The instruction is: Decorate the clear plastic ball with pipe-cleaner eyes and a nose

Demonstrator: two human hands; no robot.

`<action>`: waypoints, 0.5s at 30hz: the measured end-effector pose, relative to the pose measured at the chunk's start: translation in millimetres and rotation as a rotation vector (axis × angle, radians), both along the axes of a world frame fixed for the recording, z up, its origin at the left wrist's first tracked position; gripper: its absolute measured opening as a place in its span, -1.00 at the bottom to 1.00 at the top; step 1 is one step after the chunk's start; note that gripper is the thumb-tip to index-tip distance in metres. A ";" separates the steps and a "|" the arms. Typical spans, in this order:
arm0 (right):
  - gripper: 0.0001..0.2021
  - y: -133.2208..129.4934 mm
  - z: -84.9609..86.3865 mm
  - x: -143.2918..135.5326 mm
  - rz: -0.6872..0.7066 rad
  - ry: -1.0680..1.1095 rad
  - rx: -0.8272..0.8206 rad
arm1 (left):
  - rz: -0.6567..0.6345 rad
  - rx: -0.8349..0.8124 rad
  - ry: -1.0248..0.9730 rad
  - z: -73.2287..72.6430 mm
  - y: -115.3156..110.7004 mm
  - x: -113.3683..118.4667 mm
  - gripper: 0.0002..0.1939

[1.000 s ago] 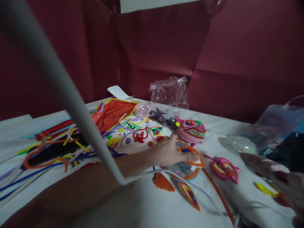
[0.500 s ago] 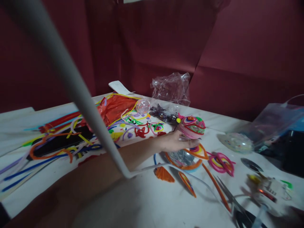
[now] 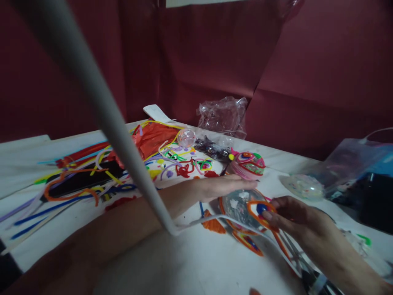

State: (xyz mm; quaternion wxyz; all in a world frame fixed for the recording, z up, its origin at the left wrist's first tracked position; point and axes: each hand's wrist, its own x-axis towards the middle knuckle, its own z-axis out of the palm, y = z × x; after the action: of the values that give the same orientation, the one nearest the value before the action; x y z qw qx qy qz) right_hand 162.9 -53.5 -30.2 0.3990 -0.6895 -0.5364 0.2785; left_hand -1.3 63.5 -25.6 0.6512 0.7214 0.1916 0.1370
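Note:
My left hand (image 3: pixel 225 186) lies stretched over the far edge of a clear ball (image 3: pixel 236 209) with an orange rim, its fingers straight and its thumb hidden. My right hand (image 3: pixel 302 221) pinches an eye-shaped pipe-cleaner piece (image 3: pixel 262 209), orange outside, white within and blue at the middle, against the near right side of the ball. Just behind the left fingers sits a pink-wrapped ball (image 3: pixel 248 164) with a similar eye on it. On the near side lie another eye-shaped piece (image 3: pixel 249 243) and an orange fan-shaped piece (image 3: pixel 213 222).
Scissors (image 3: pixel 302 256) lie beneath my right forearm. A pale cable (image 3: pixel 227 217) crosses in front of the ball. Loose pipe cleaners (image 3: pixel 73 205), a red plastic bag (image 3: pixel 156 137) and clear wrapping (image 3: pixel 222 116) cover the left and back. A clear dome (image 3: pixel 303 186) stands at right.
My right hand has come in from the right and taken hold of the eye-shaped piece. My left fingers have straightened and moved off that piece, onto the ball's far edge.

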 end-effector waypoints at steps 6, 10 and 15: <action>-0.64 -8.4 6.2 -2.5 -0.113 0.135 0.001 | -0.105 0.189 -0.038 -7.0 2.4 -7.3 0.00; -0.63 -11.1 4.9 -6.4 -0.130 0.186 -0.019 | 0.054 0.535 0.044 -5.8 -5.5 -3.4 -0.07; -0.63 -17.7 1.2 -1.2 -0.128 0.322 -0.007 | 0.190 0.657 0.181 -9.0 -9.8 0.4 -0.13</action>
State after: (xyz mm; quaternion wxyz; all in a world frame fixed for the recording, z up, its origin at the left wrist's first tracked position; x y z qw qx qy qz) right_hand 161.8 -71.2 -28.9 0.4943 -0.6701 -0.4195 0.3615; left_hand -0.9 53.7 -34.6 0.3491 0.8805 0.2606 0.1870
